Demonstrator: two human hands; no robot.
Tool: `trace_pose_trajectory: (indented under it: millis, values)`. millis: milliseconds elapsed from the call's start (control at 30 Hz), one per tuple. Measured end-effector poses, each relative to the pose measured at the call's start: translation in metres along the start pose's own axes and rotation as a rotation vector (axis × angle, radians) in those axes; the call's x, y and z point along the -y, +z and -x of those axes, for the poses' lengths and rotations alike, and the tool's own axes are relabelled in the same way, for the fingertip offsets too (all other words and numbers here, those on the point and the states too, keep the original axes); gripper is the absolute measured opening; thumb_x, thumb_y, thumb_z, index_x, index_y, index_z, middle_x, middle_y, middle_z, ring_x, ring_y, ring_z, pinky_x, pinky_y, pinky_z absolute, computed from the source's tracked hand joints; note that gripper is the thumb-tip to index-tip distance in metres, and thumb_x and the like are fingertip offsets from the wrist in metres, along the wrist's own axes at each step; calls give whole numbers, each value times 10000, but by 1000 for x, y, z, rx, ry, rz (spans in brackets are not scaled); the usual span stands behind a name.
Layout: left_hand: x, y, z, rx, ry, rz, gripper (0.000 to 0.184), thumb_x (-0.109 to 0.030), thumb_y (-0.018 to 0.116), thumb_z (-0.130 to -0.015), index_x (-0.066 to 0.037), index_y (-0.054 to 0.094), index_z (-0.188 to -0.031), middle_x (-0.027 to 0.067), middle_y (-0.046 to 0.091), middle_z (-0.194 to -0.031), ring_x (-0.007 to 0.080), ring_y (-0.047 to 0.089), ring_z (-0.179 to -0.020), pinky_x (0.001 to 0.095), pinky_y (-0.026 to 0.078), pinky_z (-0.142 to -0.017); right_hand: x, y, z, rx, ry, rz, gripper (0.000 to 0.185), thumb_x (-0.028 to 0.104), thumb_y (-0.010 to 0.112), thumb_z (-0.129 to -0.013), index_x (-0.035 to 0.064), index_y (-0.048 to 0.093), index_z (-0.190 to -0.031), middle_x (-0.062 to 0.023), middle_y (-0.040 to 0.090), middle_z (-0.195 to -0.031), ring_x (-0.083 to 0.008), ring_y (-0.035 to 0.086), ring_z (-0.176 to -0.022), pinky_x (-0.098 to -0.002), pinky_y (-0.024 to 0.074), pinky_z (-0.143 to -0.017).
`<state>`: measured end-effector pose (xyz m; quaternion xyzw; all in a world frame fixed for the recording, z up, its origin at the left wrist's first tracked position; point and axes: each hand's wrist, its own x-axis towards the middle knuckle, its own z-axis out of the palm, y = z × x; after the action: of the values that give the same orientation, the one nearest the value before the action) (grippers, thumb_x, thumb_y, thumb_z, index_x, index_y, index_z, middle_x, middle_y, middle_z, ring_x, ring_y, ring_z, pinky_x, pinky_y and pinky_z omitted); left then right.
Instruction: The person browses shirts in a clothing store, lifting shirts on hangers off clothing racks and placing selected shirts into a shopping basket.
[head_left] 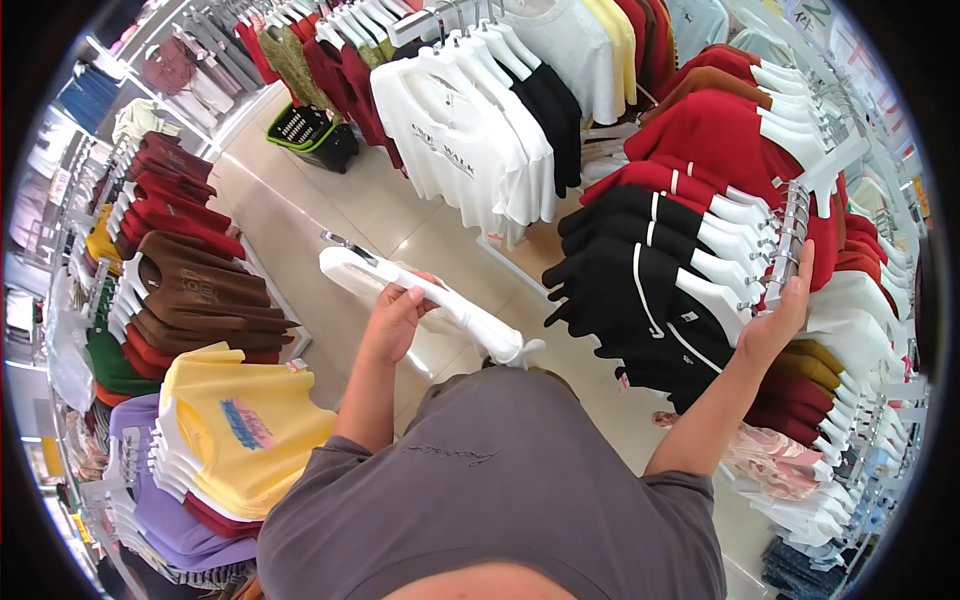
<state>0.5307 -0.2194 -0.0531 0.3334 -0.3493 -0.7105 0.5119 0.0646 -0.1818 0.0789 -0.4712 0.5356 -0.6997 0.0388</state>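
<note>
In front of my body, my left hand (398, 318) grips a white clothes hanger (455, 312), thumb on top. Its metal hook points away to the upper left; whether a second hanger lies behind it, I cannot tell. My right hand (782, 312) is raised at the rack on the right, fingers stretched out along the row of metal hanger hooks (790, 235). Its palm is beside the white hanger of the nearest black garment (640, 290). Several black garments with white trim hang there, with red garments (715, 140) behind them.
White T-shirts (465, 140) hang on a rack ahead. A black basket with a green rim (315, 138) stands on the tiled floor (300, 205). On the left, a rack carries brown shirts (200, 285), a yellow shirt (240, 425) and purple ones (165, 500).
</note>
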Motion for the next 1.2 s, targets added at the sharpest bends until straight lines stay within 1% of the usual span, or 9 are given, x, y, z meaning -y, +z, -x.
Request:
trace_pose_trajectory:
  millis: [200, 300, 533, 667, 900, 967, 1033, 1100, 1200]
  values:
    - [4, 18, -1, -26, -5, -26, 255, -181, 621, -906, -34, 621, -1115, 96, 658, -1078, 221, 613, -1055, 396, 457, -966, 5, -1, 2, 1, -8, 34, 572, 281, 395, -983, -99, 418, -1410, -188, 396, -1506, -281, 358, -1404, -387, 235, -1162]
    - [5, 33, -2, -17, -26, -45, 255, -181, 625, -903, -33, 622, -1111, 95, 657, -1078, 221, 615, -1050, 397, 458, -963, 7, -2, 2, 10, -69, 117, 547, 258, 397, -982, -84, 432, -1408, -189, 396, -1507, -280, 353, -1408, -390, 240, -1160]
    - [5, 66, -11, 20, -33, -127, 288, -228, 623, -913, -18, 608, -1109, 114, 652, -1060, 240, 621, -1019, 395, 471, -926, 7, -6, 3, 53, -129, 141, 501, 129, 466, -943, -45, 447, -1412, -191, 393, -1506, -290, 363, -1401, -396, 239, -1159]
    - [9, 82, -15, 45, -44, -110, 256, -227, 622, -920, -31, 625, -1085, 95, 665, -1054, 216, 621, -1023, 392, 461, -954, 8, -6, 3, 57, -113, 97, 500, 92, 492, -921, -36, 460, -1403, -192, 393, -1502, -282, 368, -1396, -385, 257, -1149]
    - [8, 95, -12, 68, -40, -120, 278, -236, 624, -920, -20, 623, -1095, 96, 669, -1052, 214, 622, -1012, 379, 460, -952, 7, -2, 4, 20, -83, 28, 494, 105, 505, -915, -15, 481, -1394, -178, 406, -1495, -265, 383, -1385, -364, 283, -1132]
    - [4, 101, -10, 77, -16, -150, 301, -252, 610, -927, 5, 617, -1084, 100, 660, -1027, 198, 625, -961, 350, 477, -889, 5, -1, 5, 21, -70, 4, 493, 106, 507, -916, -12, 484, -1394, -175, 404, -1498, -265, 379, -1389, -368, 279, -1136]
    - [-4, 103, -11, 56, 21, -148, 300, -258, 611, -929, 0, 619, -1081, 93, 667, -1013, 196, 630, -955, 351, 478, -893, 4, -2, 3, 22, -96, 96, 495, 100, 505, -916, -12, 481, -1398, -179, 402, -1500, -272, 373, -1396, -373, 270, -1141]
    - [-13, 102, -23, 76, 22, -146, 304, -270, 612, -928, -5, 618, -1077, 87, 670, -1005, 198, 638, -947, 359, 486, -903, 6, -1, 2, 17, -112, 70, 496, 93, 495, -918, -12, 476, -1402, -179, 402, -1501, -276, 365, -1403, -377, 259, -1147]
    - [-26, 96, -49, 82, 64, -162, 313, -285, 614, -926, -7, 618, -1069, 84, 670, -1009, 200, 646, -951, 368, 494, -909, 9, -1, 4, 15, -63, 95, 504, 84, 476, -915, -13, 466, -1410, -182, 398, -1505, -279, 343, -1420, -390, 234, -1164]
